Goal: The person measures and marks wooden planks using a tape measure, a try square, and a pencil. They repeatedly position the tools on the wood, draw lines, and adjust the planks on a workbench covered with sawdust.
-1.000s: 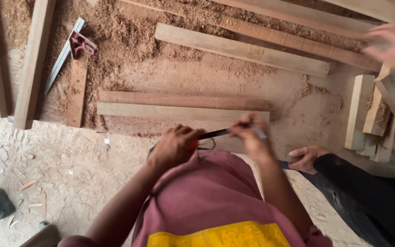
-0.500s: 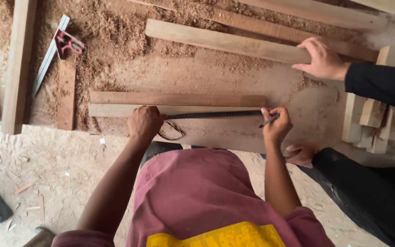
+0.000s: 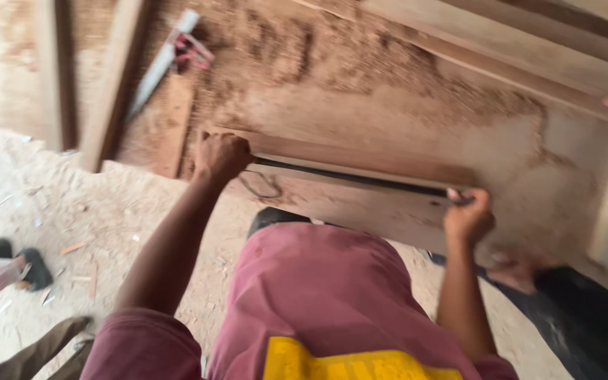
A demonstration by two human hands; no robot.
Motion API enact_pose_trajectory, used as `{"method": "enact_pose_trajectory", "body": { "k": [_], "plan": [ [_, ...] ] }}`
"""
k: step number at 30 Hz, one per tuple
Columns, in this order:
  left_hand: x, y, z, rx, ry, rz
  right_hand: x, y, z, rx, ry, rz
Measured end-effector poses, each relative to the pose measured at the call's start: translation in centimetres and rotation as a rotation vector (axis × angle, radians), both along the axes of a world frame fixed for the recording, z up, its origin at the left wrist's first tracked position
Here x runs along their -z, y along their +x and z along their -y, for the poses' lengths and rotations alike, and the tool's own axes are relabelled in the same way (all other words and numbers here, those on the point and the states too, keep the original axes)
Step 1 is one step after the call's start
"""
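Head: strip (image 3: 353, 177) spans both fingers (image 3: 219, 151).

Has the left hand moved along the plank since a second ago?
Yes. The left hand has gone from mid-plank, close to the right hand, out to the left end of the plank, stretching the dark line between the hands.

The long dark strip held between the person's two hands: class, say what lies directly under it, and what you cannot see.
Under the dark strip lies a pale wooden plank on a sawdust-covered surface. The left hand and right hand cover its ends.
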State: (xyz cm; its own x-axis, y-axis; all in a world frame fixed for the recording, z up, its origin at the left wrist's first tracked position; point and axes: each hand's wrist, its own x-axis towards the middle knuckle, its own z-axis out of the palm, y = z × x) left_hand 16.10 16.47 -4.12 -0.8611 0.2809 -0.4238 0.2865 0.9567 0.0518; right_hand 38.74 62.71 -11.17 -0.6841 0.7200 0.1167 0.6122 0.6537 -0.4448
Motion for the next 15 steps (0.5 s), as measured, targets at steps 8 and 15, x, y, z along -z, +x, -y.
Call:
{"method": "enact_pose_trajectory", "body": {
  "k": [8,15],
  "plan": [
    [0.4,-5.3,17.8,-0.051,-0.183,0.101,0.1,-2.3,6.1,0.009,-0.167,-0.217],
    [2.7,-9.2,22.5,0.017,0.023,0.311,-2.0,-6.3,11.7,0.086,-0.473,-0.342]
  ]
}}
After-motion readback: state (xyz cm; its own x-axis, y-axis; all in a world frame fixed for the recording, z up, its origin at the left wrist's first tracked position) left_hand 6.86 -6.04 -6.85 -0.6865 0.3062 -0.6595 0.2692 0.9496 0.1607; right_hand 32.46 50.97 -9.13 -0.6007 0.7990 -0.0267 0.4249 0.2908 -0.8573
